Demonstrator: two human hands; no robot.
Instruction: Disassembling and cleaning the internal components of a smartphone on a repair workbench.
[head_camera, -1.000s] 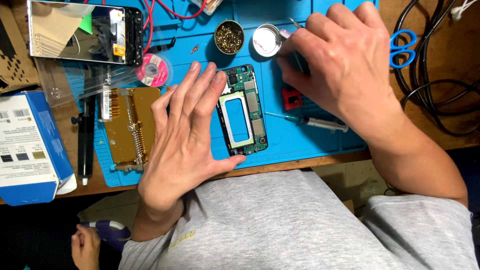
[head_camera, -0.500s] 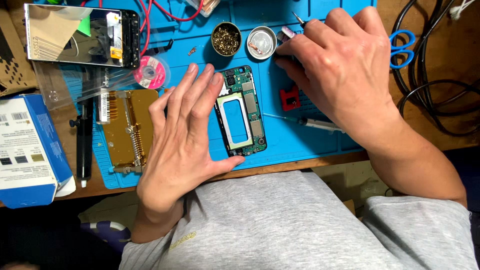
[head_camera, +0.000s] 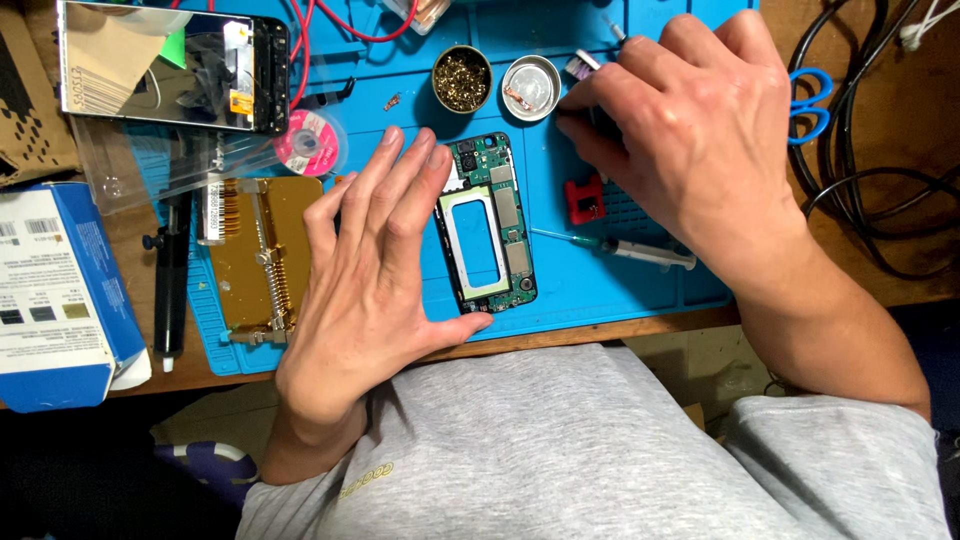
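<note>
Phone frame (head_camera: 487, 228) with its green board sits mid-frame on the blue mat (head_camera: 570, 290). Left hand (head_camera: 375, 270) lies flat and open against its left edge, thumb under it. Right hand (head_camera: 690, 140), upper right, is curled near the small tin (head_camera: 531, 88); can't tell what it's gripping.

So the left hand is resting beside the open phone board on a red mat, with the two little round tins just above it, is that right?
Not quite: the mat is blue, not red, as the head view shows. The left hand does rest beside the phone board, with the two round tins just above it.
</note>
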